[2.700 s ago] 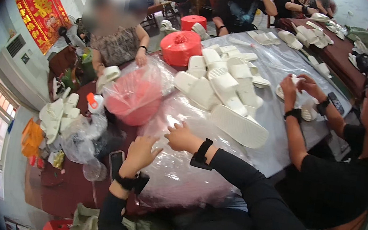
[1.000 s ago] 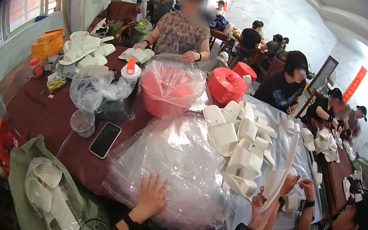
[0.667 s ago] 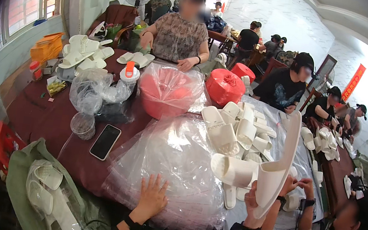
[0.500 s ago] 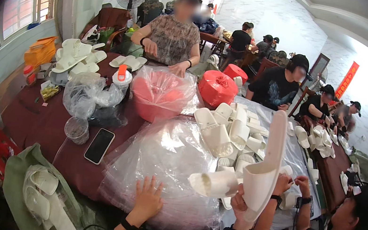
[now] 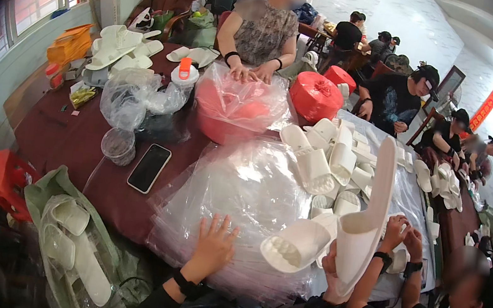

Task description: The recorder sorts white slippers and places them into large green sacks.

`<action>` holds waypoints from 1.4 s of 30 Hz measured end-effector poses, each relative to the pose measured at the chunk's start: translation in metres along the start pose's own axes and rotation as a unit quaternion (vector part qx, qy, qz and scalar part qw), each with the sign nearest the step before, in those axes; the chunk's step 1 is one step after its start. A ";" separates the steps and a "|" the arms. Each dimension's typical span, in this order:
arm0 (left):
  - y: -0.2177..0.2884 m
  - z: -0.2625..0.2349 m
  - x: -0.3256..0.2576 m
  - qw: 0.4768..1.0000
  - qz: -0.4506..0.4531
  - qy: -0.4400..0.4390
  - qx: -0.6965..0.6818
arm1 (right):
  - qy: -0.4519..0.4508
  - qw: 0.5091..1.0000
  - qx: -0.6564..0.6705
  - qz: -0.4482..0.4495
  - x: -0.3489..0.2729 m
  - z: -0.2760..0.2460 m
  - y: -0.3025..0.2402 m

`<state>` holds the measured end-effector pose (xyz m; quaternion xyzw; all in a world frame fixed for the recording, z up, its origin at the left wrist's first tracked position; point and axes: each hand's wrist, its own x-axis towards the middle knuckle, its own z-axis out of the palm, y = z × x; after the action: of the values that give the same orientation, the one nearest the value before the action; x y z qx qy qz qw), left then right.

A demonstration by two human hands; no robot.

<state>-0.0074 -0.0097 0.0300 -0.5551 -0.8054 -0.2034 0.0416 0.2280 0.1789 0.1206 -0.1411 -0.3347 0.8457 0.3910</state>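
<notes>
My left hand [image 5: 212, 252] lies with fingers spread on a thick stack of clear plastic bags [image 5: 240, 194]. To its right, my right hand [image 5: 333, 270] is closed round white slippers. One white slipper [image 5: 363, 226] stands upright on its side above the hand, toe strap downward. A second white slipper [image 5: 297, 244] juts out leftward beside the fingers, its dimpled footbed showing, and seems held in the same grip. The slippers partly hide the right fingers. Beyond them lies a pile of loose white slippers [image 5: 342, 159].
A phone [image 5: 149, 168], a clear plastic cup [image 5: 118, 146] and a red basin [image 5: 227, 113] covered with film are on the table. A green sack [image 5: 48, 201] with bagged slippers stands lower left. A co-worker's hands [image 5: 405, 234] work close to my right; another person [image 5: 265, 29] stands opposite.
The whole view has shifted. The person opposite now has both hands on the film over the basin. My right hand still grips the slippers; my left still lies on the bags.
</notes>
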 end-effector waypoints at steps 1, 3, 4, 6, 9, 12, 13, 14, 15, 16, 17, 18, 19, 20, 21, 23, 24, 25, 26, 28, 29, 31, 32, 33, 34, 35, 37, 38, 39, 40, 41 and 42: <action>0.000 -0.001 -0.002 1.000 -0.006 -0.002 0.003 | -0.071 0.997 -0.031 -0.008 0.006 -0.004 -0.003; 0.004 0.003 0.003 1.000 0.008 -0.018 0.000 | -0.078 0.993 0.094 0.006 0.004 0.015 -0.008; 0.001 0.000 -0.004 1.000 -0.005 -0.022 0.009 | -0.081 0.991 0.103 0.019 0.012 0.021 -0.004; 0.004 0.000 -0.008 0.999 -0.010 -0.025 0.019 | -0.022 0.999 0.032 0.026 0.014 0.028 -0.007; 0.008 0.000 -0.008 1.000 -0.003 -0.018 0.011 | 0.098 0.987 -0.109 -0.071 0.016 0.049 0.003; 0.009 0.003 -0.009 1.000 -0.002 -0.007 0.006 | 0.091 0.929 -0.299 -0.200 0.011 0.069 -0.003; 0.008 0.002 -0.011 1.000 -0.006 -0.010 0.008 | 0.115 0.889 -0.370 -0.245 0.014 0.076 -0.006; 0.008 0.000 -0.013 1.000 -0.003 -0.018 0.018 | 0.137 0.841 -0.438 -0.288 0.020 0.081 -0.007; 0.008 -0.005 -0.016 0.999 0.000 -0.025 0.025 | 0.172 0.803 -0.490 -0.293 0.027 0.079 -0.015; 0.009 -0.011 -0.016 0.999 -0.003 -0.029 0.025 | 0.172 0.804 -0.491 -0.288 0.037 0.076 -0.023; 0.010 -0.019 -0.015 0.999 0.005 -0.042 0.009 | 0.221 0.808 -0.478 -0.263 0.050 0.070 -0.028; 0.009 -0.027 -0.014 0.998 0.011 -0.054 -0.006 | 0.267 0.811 -0.464 -0.237 0.062 0.062 -0.033; 0.009 -0.032 -0.013 0.998 0.007 -0.055 -0.008 | 0.266 0.811 -0.466 -0.234 0.074 0.046 -0.037; 0.009 -0.036 -0.011 0.997 0.008 -0.080 -0.021 | 0.264 0.811 -0.468 -0.231 0.090 0.024 -0.039; 0.008 -0.041 -0.007 0.994 0.011 -0.104 -0.035 | 0.264 0.810 -0.469 -0.231 0.105 0.004 -0.043; -0.005 -0.048 0.005 0.987 0.020 -0.138 -0.074 | 0.257 0.793 -0.532 -0.148 0.130 -0.041 -0.051; -0.016 -0.053 0.011 0.978 0.027 -0.175 -0.111 | 0.248 0.768 -0.587 -0.062 0.138 -0.052 -0.050; -0.033 -0.057 0.019 0.978 0.023 -0.175 -0.111 | 0.200 0.755 -0.624 -0.023 0.143 -0.053 -0.045; -0.053 -0.064 0.034 0.958 0.018 -0.211 -0.195 | 0.199 0.755 -0.624 -0.026 0.151 -0.053 -0.042; -0.084 -0.067 0.070 0.944 -0.041 -0.198 -0.259 | 0.212 0.460 -0.844 -0.175 0.162 -0.054 -0.034; -0.099 -0.066 0.084 0.954 -0.108 -0.150 -0.236 | 0.203 0.428 -0.871 -0.127 0.166 -0.026 -0.022; -0.108 -0.081 0.111 0.940 -0.262 -0.146 -0.163 | 0.194 0.373 -0.904 -0.072 0.161 0.037 0.006; -0.109 -0.077 0.117 0.941 -0.263 -0.142 -0.161 | 0.188 0.313 -0.931 -0.023 0.162 0.059 0.014; -0.113 -0.062 0.128 0.927 -0.313 -0.169 -0.122 | 0.178 0.332 -0.925 0.043 0.171 0.062 0.019; -0.118 -0.048 0.138 0.908 -0.361 -0.196 -0.084 | 0.181 0.332 -0.925 0.040 0.182 0.057 0.025; -0.117 -0.042 0.147 0.894 -0.367 -0.239 -0.099 | 0.216 0.285 -0.932 0.059 0.190 0.050 0.027; -0.110 -0.033 0.149 0.898 -0.349 -0.242 -0.115 | 0.265 0.260 -0.924 0.090 0.196 0.043 0.025; -0.109 -0.030 0.149 0.899 -0.338 -0.246 -0.131 | 0.265 0.259 -0.924 0.091 0.199 0.038 0.023; -0.113 -0.023 0.152 0.905 -0.335 -0.219 -0.145 | 0.266 0.258 -0.924 0.089 0.202 0.030 0.019; -0.115 -0.018 0.153 0.904 -0.335 -0.223 -0.146 | 0.266 0.255 -0.925 0.090 0.202 0.023 0.016; -0.116 -0.014 0.155 0.902 -0.352 -0.182 -0.169 | 0.267 0.251 -0.926 0.093 0.204 0.013 0.011; -0.116 -0.009 0.157 0.899 -0.368 -0.141 -0.192 | 0.258 0.261 -0.928 0.061 0.206 0.004 0.008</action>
<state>-0.1741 0.0898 0.0512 -0.2389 -0.8952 -0.2742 -0.2575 0.0869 0.3295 0.1227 -0.6385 -0.7628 -0.1026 0.0056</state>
